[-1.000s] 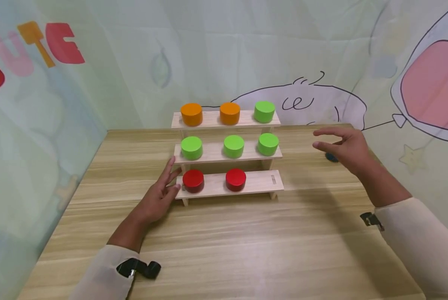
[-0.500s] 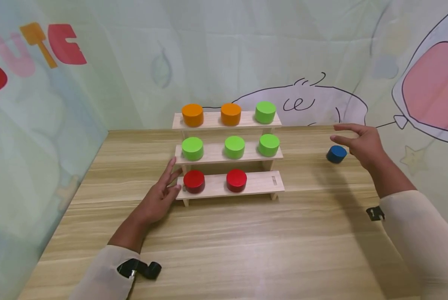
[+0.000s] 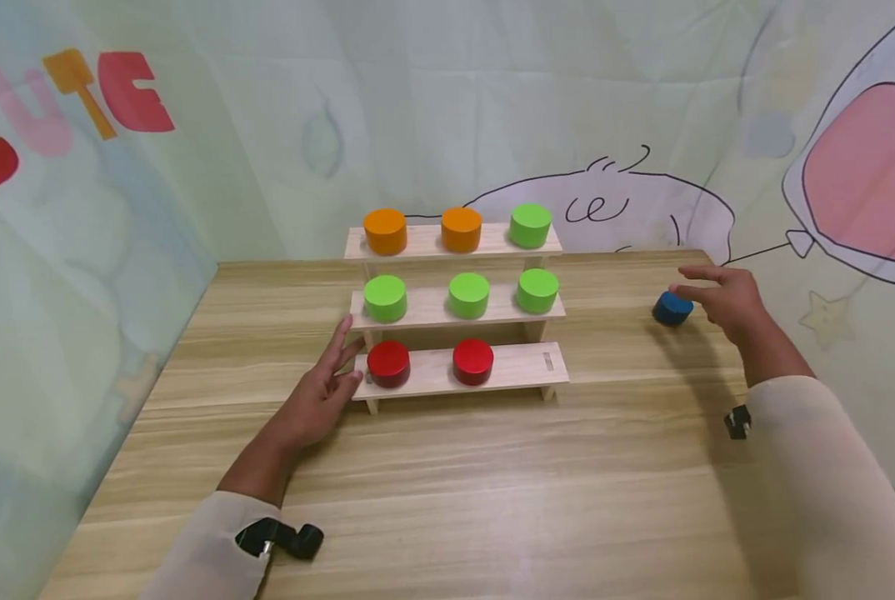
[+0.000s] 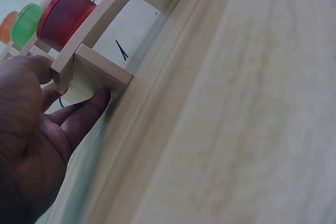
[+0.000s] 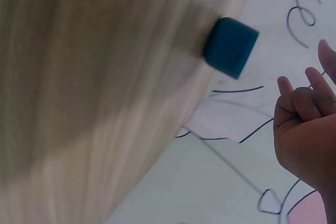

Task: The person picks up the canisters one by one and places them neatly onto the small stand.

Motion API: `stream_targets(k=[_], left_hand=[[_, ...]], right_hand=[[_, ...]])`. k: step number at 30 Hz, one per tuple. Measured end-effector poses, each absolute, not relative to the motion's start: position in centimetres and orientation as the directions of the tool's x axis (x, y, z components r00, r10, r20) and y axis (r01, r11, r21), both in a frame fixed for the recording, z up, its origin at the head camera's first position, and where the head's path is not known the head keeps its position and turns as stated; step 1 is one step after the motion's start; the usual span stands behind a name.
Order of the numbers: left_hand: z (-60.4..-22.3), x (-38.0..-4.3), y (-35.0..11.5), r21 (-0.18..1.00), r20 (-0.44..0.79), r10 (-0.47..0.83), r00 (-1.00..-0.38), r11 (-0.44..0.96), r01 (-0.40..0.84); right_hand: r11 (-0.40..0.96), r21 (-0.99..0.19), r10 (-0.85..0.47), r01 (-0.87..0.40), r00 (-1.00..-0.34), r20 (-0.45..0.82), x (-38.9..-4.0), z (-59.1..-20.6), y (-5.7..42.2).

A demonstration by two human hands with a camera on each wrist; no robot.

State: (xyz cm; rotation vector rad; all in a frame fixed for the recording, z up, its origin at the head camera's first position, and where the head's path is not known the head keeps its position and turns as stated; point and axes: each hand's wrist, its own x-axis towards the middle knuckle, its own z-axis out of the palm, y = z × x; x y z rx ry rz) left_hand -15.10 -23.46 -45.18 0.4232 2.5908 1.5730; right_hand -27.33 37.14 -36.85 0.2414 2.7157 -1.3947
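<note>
A three-tier wooden rack [image 3: 518, 364] bears several round, thick discs. My left hand [image 3: 314, 400] touches the rack's left end, with fingers against the lower and middle tiers; the left wrist view shows one fingertip by the bottom leg [image 4: 102, 72]. On the bottom tier sit two red discs [image 3: 472, 362]. Green discs [image 3: 468, 295] line the middle tier. Up top are two orange discs [image 3: 385, 232] and a green one [image 3: 530, 226]. My right hand [image 3: 728, 304] hovers just above and beside a blue disc [image 3: 672, 309], thumb and index finger apart; in the right wrist view they stand apart.
The wood-grain table [image 3: 447, 500] carries the rack and the blue disc. A printed cloth backdrop [image 3: 267, 108] hangs directly behind the table and along its left side. Black wrist straps [image 3: 278, 537] sit on both sleeves.
My right hand first moved right, uncovering the blue disc, then lowered toward it. My left hand stays at the rack; no disc has moved.
</note>
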Motion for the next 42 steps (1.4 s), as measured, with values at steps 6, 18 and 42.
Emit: stream_targets(k=[6, 18, 42], left_hand=[[-45.3, -15.0, -23.7, 0.873, 0.053, 0.265, -0.963, 0.455, 0.173], [-45.5, -14.9, -23.9, 0.878, 0.053, 0.274, -0.960, 0.446, 0.175], [-45.3, -15.2, -23.4, 0.877, 0.080, 0.288, -0.954, 0.434, 0.205]], right_hand=[[0.625, -0.759, 0.106, 0.182, -0.983, -0.148, -28.0, -38.3, 38.1], [0.666, -0.714, 0.072, 0.217, -0.971, -0.229, -28.3, -39.7, 38.1], [0.738, -0.648, 0.039, 0.188, -0.971, -0.238, -28.2, -39.8, 39.0]])
